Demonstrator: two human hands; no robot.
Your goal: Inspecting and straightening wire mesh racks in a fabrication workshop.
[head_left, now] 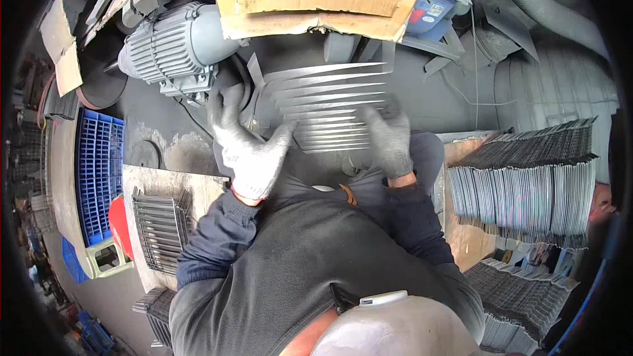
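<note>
Head view, fanned stack of thin pointed metal blades point(330, 107) held between two gloved hands, left hand point(247, 142) fingers spread against the fan's left edge, right hand point(389, 137) fingers curled over its right edge, grey electric motor point(173, 46) behind, stacked blades point(527, 188) at right.

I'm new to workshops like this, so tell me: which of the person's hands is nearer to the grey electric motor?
The left. The left hand, in a grey glove, sits just right of and below the motor while holding the fanned metal blades. The right hand grips the blades' far side, farther away.
</note>
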